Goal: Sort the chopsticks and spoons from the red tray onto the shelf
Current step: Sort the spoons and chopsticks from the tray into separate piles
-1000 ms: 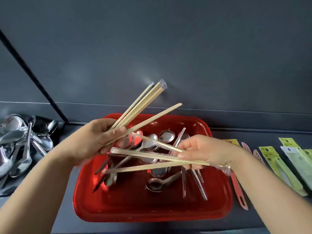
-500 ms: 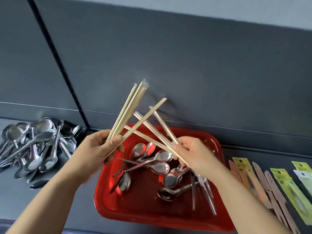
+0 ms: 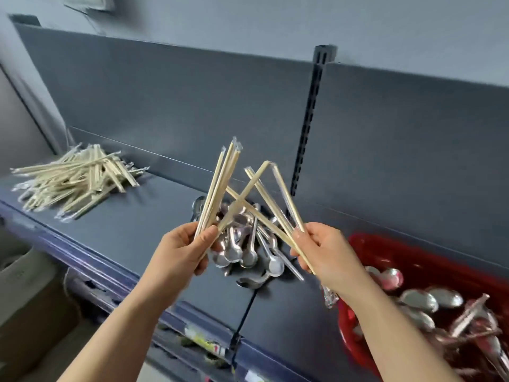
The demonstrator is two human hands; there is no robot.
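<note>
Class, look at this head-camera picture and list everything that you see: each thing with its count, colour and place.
Pile of pale wooden chopsticks in clear wrappers: many, beige, far left of the shelf.
Heap of shiny metal spoons: many, silver, middle of the shelf, behind the hands.
Red plastic tray: one, red, right.
Metal spoons in the tray: several, silver.
Dark grey shelf: one, dark grey, under the two piles.
Slotted upright post: one, black, on the back panel.
Left-hand chopsticks: a few, beige, pointing up.
Right-hand chopsticks: a few, beige, crossing the others.
Left hand: grips its chopsticks.
Right hand: grips its chopsticks.
</note>
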